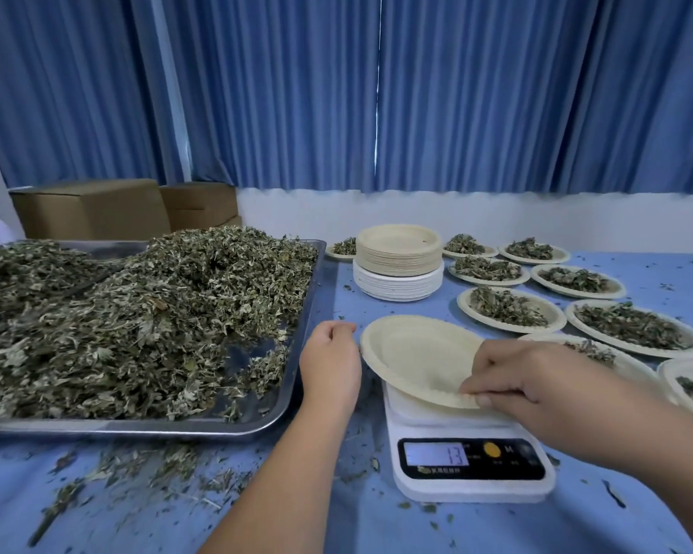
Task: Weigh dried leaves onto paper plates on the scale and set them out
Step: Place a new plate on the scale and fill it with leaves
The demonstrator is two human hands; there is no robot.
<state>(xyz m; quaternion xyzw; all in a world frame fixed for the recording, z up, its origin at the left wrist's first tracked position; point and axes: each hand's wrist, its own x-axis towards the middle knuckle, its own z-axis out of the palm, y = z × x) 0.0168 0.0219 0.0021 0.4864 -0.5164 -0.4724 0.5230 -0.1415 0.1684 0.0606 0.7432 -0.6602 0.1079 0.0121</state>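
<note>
An empty cream paper plate (pixel 415 355) rests tilted on the white digital scale (pixel 471 465), whose display reads 13. My right hand (pixel 525 377) pinches the plate's near rim between thumb and fingers. My left hand (pixel 331 363) sits just left of the plate with its fingers curled, holding nothing that I can see, its fingertips close to the plate's left edge. A large heap of dried leaves (pixel 145 313) fills the metal tray (pixel 281 417) to the left.
A tall stack of paper plates (pixel 399 261) stands behind the scale. Several filled plates (pixel 511 309) lie in rows to the right on the blue tablecloth (pixel 377 525). Loose leaf bits litter the cloth. Cardboard boxes (pixel 93 209) and blue curtains are behind.
</note>
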